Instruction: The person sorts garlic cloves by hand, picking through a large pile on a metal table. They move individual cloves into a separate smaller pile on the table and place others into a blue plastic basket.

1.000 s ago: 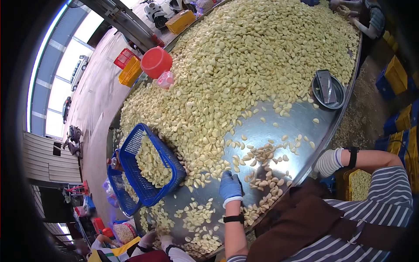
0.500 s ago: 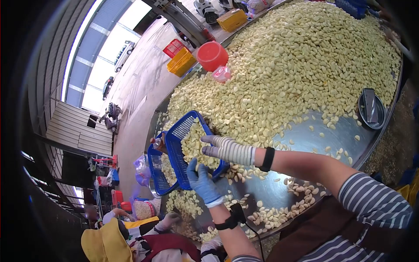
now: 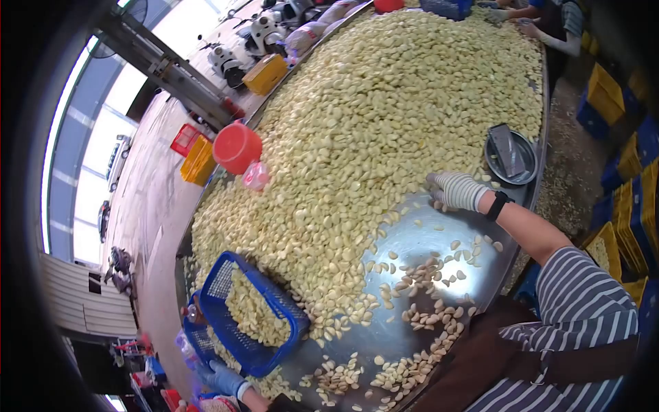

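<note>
My right hand (image 3: pixel 458 191), in a white striped glove, rests at the edge of a big heap of pale, flat oval pieces (image 3: pixel 384 123), like large beans. Its fingers are apart, with the tips partly hidden among the pieces. My left hand (image 3: pixel 223 379), in a blue glove, is low at the left with its fingers stretched out, beside the near end of a blue plastic basket (image 3: pixel 264 367). That basket stands tilted on the metal table (image 3: pixel 419 237), part filled with the same pieces. Behind its left side a second blue basket (image 3: pixel 199 336) shows partly.
A metal bowl (image 3: pixel 528 168) with a flat metal tool (image 3: pixel 506 151) across it sits at the right edge. Beyond the heap are a red tub (image 3: pixel 237 147) and a pink plastic bag (image 3: pixel 256 176). Stacked yellow and blue crates (image 3: pixel 628 199) line the floor at right; other people's hands (image 3: pixel 528 27) work at the far end.
My right hand has left the blue basket and moved right to the heap's edge. My left hand has come off the basket's contents to its lower left side. The view has shifted right.
</note>
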